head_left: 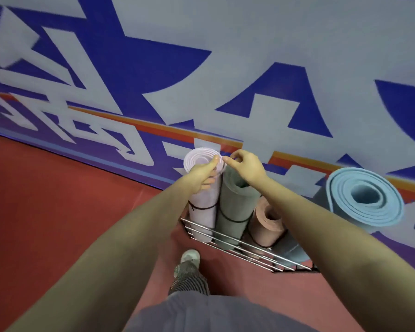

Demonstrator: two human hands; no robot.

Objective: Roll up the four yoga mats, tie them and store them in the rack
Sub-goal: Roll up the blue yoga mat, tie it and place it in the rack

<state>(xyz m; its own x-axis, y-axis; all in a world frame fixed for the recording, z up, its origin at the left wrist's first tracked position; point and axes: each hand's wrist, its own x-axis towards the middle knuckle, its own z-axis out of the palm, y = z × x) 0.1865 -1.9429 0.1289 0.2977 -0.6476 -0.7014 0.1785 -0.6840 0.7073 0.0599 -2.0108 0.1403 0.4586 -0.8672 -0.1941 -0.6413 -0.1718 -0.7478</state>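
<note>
Four rolled mats stand upright in a wire rack (228, 239) against the wall. The lilac mat (203, 216) is leftmost, then a grey-green mat (235, 207), a shorter pink-brown mat (265, 226) and a light blue mat (367, 200) at the right. Black ties circle the lilac, green and pink-brown rolls. My left hand (204, 174) grips the lilac mat near its top, thumb on the rim. My right hand (246, 165) hovers over the green mat's top, fingers loosely curled, index finger pointing at the lilac roll's edge.
The rack stands on a red floor (58, 212) at the foot of a wall banner (225, 80) with large blue and grey shapes. My foot in a white shoe (189, 256) is just in front of the rack's left end.
</note>
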